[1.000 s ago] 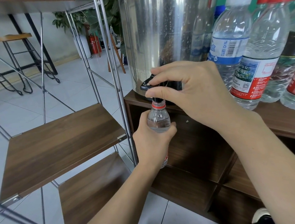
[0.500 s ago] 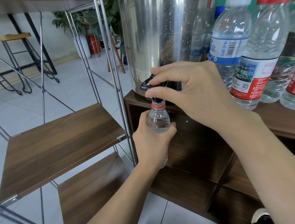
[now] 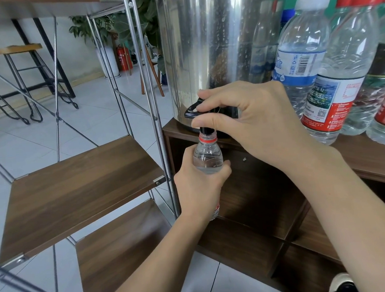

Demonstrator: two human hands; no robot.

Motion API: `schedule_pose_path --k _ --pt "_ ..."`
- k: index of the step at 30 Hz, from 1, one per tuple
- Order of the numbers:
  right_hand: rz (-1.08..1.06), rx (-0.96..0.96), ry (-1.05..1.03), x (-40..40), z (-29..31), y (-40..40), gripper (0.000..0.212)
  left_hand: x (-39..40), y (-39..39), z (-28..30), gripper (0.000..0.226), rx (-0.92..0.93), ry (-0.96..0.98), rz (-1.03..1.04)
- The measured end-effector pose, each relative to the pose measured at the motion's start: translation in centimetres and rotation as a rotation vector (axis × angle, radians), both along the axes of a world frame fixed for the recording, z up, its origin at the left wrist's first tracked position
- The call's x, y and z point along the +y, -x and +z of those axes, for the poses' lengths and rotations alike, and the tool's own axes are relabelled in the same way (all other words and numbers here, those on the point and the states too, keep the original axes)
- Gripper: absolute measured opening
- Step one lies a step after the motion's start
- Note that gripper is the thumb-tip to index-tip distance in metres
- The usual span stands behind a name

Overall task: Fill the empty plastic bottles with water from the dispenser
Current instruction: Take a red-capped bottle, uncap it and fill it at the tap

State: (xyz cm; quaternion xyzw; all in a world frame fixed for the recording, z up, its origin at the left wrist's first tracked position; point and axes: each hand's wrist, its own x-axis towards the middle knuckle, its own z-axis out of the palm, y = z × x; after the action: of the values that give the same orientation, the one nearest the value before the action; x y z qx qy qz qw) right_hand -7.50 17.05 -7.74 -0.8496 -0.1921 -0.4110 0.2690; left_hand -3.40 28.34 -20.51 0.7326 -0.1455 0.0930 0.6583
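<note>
A tall steel water dispenser (image 3: 204,41) stands on a dark wooden cabinet (image 3: 369,155). Its black tap lever (image 3: 192,110) sticks out at the bottom front. My right hand (image 3: 252,122) pinches that lever between thumb and forefinger. Directly under the spout, my left hand (image 3: 199,189) grips a small clear plastic bottle (image 3: 207,156) with a red neck ring, held upright with its mouth at the spout. Water reaches up into the bottle's shoulder. The bottle's lower part is hidden by my fingers.
Several capped plastic bottles (image 3: 306,51) stand on the cabinet right of the dispenser. A metal-framed rack with wooden shelves (image 3: 79,184) stands close on the left. Stools (image 3: 20,74), a plant and a red extinguisher (image 3: 123,58) are farther back on the tiled floor.
</note>
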Motion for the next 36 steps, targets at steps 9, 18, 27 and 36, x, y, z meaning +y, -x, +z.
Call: schedule_pose_path --k 9,18,27,36 --pt "-0.023 -0.016 0.028 0.05 -0.04 -0.05 0.017 -0.05 -0.09 -0.09 0.051 0.002 -0.007 0.000" --pt "-0.069 -0.001 0.077 0.15 -0.11 -0.13 0.034 -0.05 -0.10 -0.11 0.050 0.001 -0.007 0.004" --pt "-0.136 -0.007 0.020 0.55 0.41 -0.48 0.035 -0.04 -0.03 -0.01 0.046 0.008 -0.001 0.004" --pt "-0.122 0.099 -0.249 -0.38 -0.26 0.14 0.030 0.02 -0.25 -0.23 0.045 0.004 -0.008 0.004"
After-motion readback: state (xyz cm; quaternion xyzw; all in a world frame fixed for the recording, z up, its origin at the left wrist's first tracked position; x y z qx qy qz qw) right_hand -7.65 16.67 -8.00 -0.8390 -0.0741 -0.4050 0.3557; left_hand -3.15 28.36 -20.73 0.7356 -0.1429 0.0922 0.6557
